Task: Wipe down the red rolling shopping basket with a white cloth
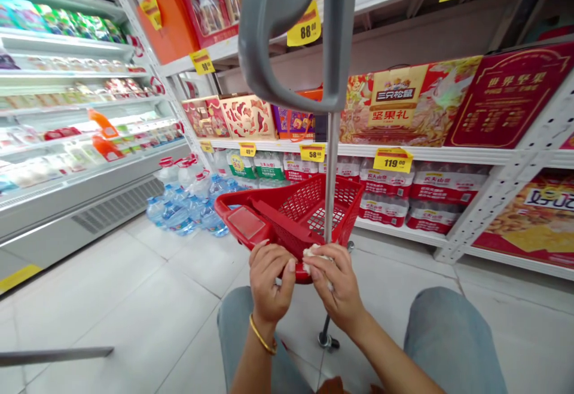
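A red plastic shopping basket cart (244, 223) stands in front of me, its near rim close to my knees. My left hand (271, 277) is closed around that rim, with the thumb on the near side. At the rim's right part, my right hand (335, 283) presses a crumpled white cloth or tissue (317, 256) against the red plastic, beside the metal pole. The cart's grey handle (334, 53) rises on this pole (332, 173) and fills the upper middle of the view. Inside the basket nothing shows except its perforated walls.
Shelves with gift boxes (403, 101) and shrink-wrapped bottle packs (383, 208) stand behind the cart. Water bottles (179, 211) sit on the floor at left, near a refrigerated display (89, 202). A caster (328, 341) touches the tiles below. A grey bar (54, 356) enters at lower left.
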`<state>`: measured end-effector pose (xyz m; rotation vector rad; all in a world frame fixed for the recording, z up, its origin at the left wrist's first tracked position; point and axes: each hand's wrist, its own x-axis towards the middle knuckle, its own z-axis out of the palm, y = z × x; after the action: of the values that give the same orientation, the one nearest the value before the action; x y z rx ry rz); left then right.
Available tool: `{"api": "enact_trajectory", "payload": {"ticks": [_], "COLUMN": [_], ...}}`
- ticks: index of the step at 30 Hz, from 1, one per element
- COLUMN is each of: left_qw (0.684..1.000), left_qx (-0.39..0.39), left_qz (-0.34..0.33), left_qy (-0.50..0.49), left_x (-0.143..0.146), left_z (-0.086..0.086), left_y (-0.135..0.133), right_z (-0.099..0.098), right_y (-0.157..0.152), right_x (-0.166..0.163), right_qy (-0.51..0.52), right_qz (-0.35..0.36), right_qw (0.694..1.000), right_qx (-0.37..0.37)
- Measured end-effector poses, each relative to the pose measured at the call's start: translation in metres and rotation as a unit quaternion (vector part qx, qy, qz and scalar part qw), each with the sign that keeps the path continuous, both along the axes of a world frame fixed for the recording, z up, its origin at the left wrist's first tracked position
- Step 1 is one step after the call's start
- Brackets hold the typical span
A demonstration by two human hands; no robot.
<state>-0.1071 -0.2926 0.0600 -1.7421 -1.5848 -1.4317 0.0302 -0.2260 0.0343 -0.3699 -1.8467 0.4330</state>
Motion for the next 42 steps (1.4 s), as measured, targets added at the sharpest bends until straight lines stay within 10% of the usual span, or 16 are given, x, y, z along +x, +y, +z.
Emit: {"api": "enact_trajectory", "payload": {"ticks": [29,34,42], "left_qw": [0.992,0.992,0.996], "left_qx": [-0.085,-0.107,-0.052], "left_qz": [0.062,0.029,-0.067], "left_qy": [0.068,0.054,-0.021], "left_x": [0.039,0.045,0.039], "left_z": [0.041,0.051,0.086], "left_y": [0.01,0.028,0.041], "right_z": [-0.013,0.006,0.075], "right_y": [0.007,0.014,0.032], "right_x": [0.003,0.0,-0.024], "right_qy": [0.078,0.189,0.285], "right_qz": [-0.058,-0.121,-0.135], "right_qw": [0.991,0.961,0.945], "right_qx": [-0.089,-0.164,-0.085]}}
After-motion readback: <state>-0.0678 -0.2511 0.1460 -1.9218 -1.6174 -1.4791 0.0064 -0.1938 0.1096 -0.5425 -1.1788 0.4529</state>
